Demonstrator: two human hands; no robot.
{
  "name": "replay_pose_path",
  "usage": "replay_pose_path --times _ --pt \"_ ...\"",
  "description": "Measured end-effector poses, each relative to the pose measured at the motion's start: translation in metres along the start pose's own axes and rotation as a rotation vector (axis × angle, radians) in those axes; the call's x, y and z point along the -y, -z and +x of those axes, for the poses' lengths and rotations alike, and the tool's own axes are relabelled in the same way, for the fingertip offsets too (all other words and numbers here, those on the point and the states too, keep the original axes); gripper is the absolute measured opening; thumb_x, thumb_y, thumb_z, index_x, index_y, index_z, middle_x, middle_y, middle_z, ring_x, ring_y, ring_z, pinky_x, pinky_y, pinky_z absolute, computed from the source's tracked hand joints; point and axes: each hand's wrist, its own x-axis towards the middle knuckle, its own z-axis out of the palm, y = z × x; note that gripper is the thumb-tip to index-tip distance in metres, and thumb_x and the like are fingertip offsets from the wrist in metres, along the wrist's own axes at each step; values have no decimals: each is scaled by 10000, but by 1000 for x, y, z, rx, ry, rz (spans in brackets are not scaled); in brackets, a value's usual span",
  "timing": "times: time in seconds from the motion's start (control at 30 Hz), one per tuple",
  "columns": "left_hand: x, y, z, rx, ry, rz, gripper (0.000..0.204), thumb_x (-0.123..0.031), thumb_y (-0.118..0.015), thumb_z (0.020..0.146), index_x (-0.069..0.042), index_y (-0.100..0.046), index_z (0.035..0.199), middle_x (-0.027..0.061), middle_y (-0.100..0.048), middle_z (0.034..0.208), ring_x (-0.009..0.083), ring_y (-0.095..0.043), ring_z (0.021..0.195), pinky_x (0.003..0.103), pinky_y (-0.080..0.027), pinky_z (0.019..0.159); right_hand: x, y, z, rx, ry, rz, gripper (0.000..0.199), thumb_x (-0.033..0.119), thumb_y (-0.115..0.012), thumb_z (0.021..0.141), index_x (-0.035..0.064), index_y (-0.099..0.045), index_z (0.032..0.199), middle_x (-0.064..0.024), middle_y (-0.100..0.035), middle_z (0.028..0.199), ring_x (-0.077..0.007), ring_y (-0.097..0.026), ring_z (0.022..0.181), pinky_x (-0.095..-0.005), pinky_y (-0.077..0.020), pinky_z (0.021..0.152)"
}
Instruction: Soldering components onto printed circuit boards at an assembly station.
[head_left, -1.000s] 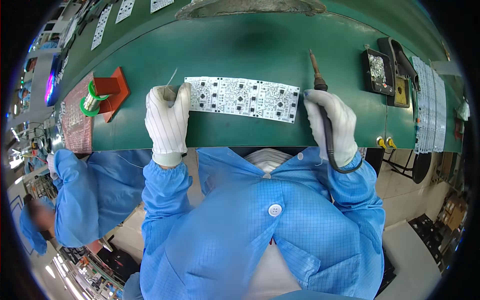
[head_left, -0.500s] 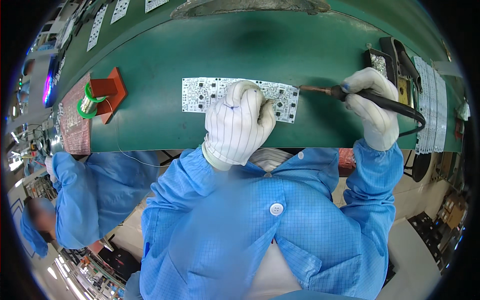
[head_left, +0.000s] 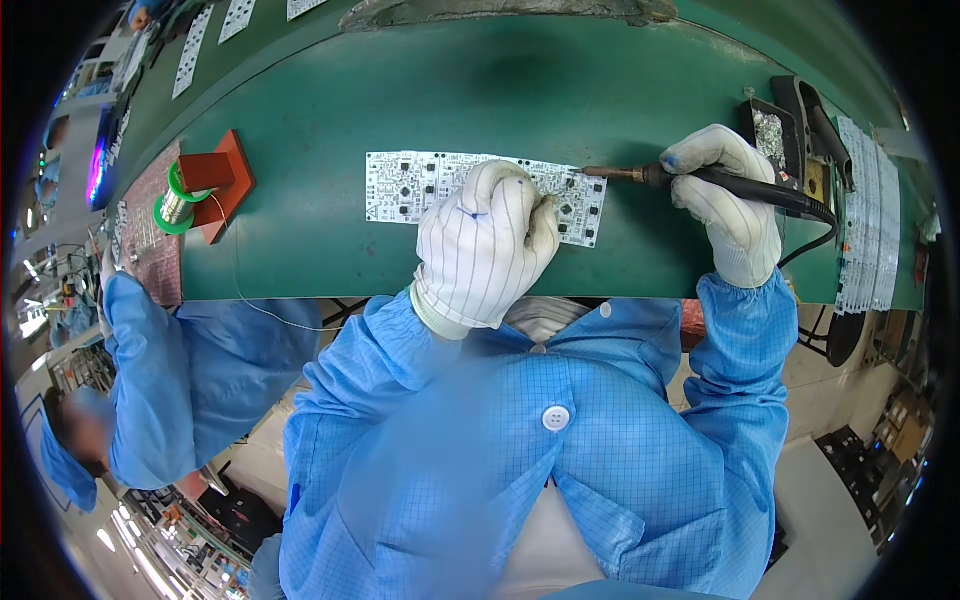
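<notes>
A long white circuit board (head_left: 397, 190) with small black parts lies flat on the green table. My left hand (head_left: 484, 235), in a white striped glove, rests over the middle of the board with fingers curled and closed; whatever they hold is hidden. In my right hand (head_left: 733, 198), also gloved, is a soldering iron (head_left: 655, 176), gripped by its dark handle. Its tip points left and reaches over the board's upper right part; whether it touches cannot be made out.
On the left a solder wire spool (head_left: 178, 205) sits on a red-brown stand (head_left: 232, 190), its thin wire trailing past the table edge. A black iron holder (head_left: 806, 125) and a tray with silvery bits (head_left: 770, 138) stand right, beside stacked white boards (head_left: 866, 220). A co-worker's blue sleeve (head_left: 150, 370) is at left.
My right hand has moved left with the soldering iron, bringing its tip from the board's right edge to over the board. The left hand and board have shifted very slightly right.
</notes>
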Motion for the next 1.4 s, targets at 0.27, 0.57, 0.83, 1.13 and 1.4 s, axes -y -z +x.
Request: replay_pose_path --times 0.27,0.57,0.83,1.13,1.4 --pt "-6 1 3 38 98 -24 142 -177 -728 749 -129 -613 817 31 -622 823 220 -604 633 333 -486 591 -4 0 2 12 6 44 139 72 -539 748 -11 -590 848 -68 -581 746 -100 -506 604 -239 -394 543" --pt "-3 1 5 112 47 91 167 -220 -707 791 -112 -591 846 58 -595 796 199 -596 569 309 -482 519 -7 -1 3 21 16 72 123 62 -542 760 -12 -590 845 -70 -576 752 -102 -511 603 -243 -402 542" --pt "29 21 67 315 -165 -126 284 -291 -710 777 -47 -567 801 126 -567 733 294 -600 599 367 -494 515 -4 8 1 29 -17 93 123 57 -562 739 -18 -582 835 -85 -580 771 -136 -543 637 -264 -437 575" --pt "47 -7 112 998 -234 -412 455 -332 -770 703 -20 -638 1007 136 -647 825 293 -635 759 369 -502 661 7 13 -15 -12 -2 -12 148 91 -593 701 10 -597 824 -116 -612 795 -215 -595 696 -307 -475 661" --pt "44 -9 121 1162 -232 -570 462 -326 -772 705 7 -662 1006 114 -622 748 229 -595 677 339 -490 628 5 15 -18 -59 127 -16 144 113 -685 711 36 -644 826 -66 -642 803 -214 -604 688 -318 -469 648"
